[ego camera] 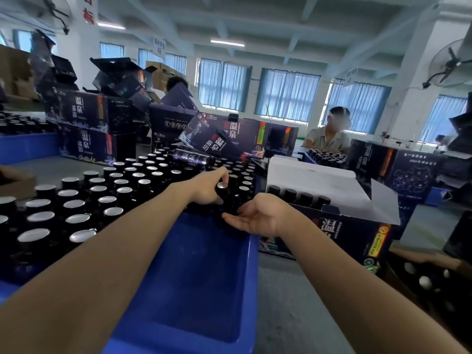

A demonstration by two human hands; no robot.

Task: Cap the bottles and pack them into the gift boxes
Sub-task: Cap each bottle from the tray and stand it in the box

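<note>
Left hand [208,191] fingers [225,177] pinch bottle [223,192] top | right hand [256,217] fingers loose, empty | bottle likely glass: weighty, rigid, slick, breakable; support body.

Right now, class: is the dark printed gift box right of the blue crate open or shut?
Open. The dark printed cardboard gift box has white flaps spread apart; black bottle caps show inside.

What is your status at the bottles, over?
Left hand pinches a silver-topped dark glass bottle in the blue plastic crate. Right hand open, palm up, beside it. Open dark cardboard gift box at right, part filled.
</note>
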